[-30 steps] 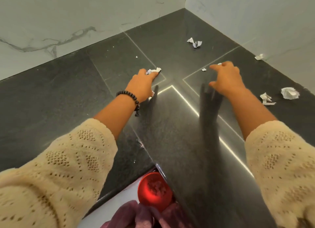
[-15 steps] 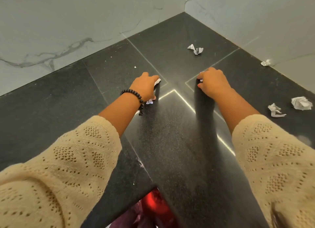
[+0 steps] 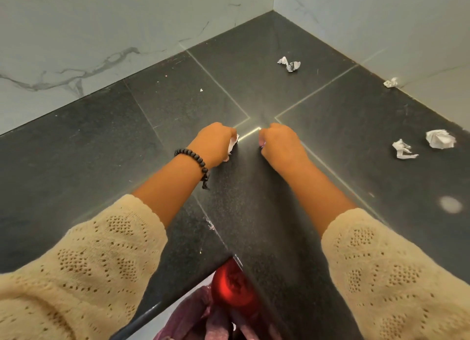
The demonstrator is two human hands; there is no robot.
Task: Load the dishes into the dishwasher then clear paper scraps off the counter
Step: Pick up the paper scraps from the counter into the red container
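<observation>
Both hands rest in fists on the dark stone counter (image 3: 101, 156), close together near its middle. My left hand (image 3: 213, 143), with a black bead bracelet on the wrist, is shut on white paper scraps (image 3: 232, 146) that stick out of the fist. My right hand (image 3: 279, 143) is also closed; a small bit of paper may show at its fingers, but I cannot be sure. Loose crumpled paper scraps lie on the counter: one at the back (image 3: 288, 64), one by the right wall (image 3: 390, 82), two at the right (image 3: 403, 149) (image 3: 440, 138).
Marble walls (image 3: 76, 34) close the counter at the back and right, meeting in a corner. A tiny white crumb (image 3: 201, 90) lies left of centre. Below the counter's front edge stands a red round container (image 3: 232, 286) with purple cloth (image 3: 201, 319) beside it.
Both hands have drawn back toward me and closer together. My right hand went from spread fingers above a small scrap to a closed fist, and that scrap is no longer on the counter.
</observation>
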